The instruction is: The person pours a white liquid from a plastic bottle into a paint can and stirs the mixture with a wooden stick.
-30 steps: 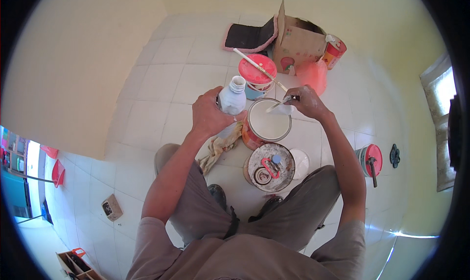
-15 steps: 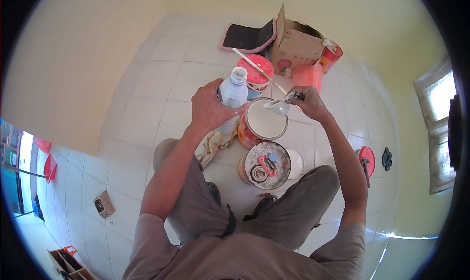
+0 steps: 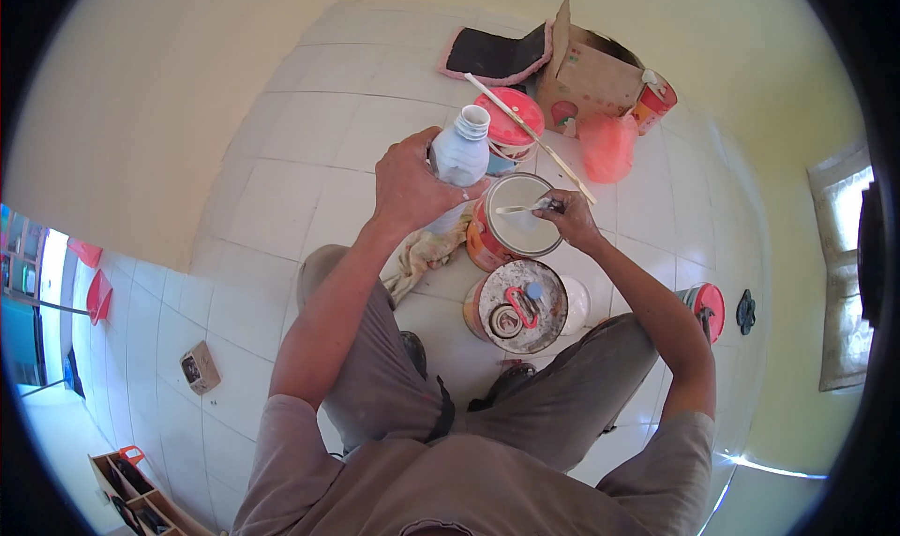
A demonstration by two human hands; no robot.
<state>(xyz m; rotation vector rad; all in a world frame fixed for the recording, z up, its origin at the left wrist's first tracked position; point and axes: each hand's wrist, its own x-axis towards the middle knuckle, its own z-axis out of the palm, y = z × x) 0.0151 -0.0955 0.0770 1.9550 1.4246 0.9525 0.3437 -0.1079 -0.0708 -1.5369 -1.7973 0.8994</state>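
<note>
My left hand [image 3: 405, 184] is closed around an uncapped white plastic bottle [image 3: 461, 153], its mouth facing up, just left of an open paint can [image 3: 482, 243]. White paint [image 3: 532, 234] fills much of that can. Pinched in the fingers of my right hand [image 3: 574, 223] is a small white scoop [image 3: 514, 210], low over the can's mouth; I cannot tell how far it dips into the paint. Nearer to me stands a paint-spattered tin [image 3: 517, 330] with a red handle and a blue cap. A stained rag [image 3: 420, 260] lies below the bottle.
Behind the can sits a bucket with a red lid [image 3: 517, 106], a long pale stick [image 3: 506, 111] across it. Farther back are a cardboard box [image 3: 592, 75], a pink plastic bag [image 3: 607, 150] and a black mat [image 3: 495, 58]. Another red-lidded bucket [image 3: 711, 311] stands at right.
My right hand has lowered the scoop from above the rim to the paint, and the scoop now looks level. My left hand still holds the bottle upright. The whole view has shifted slightly.
</note>
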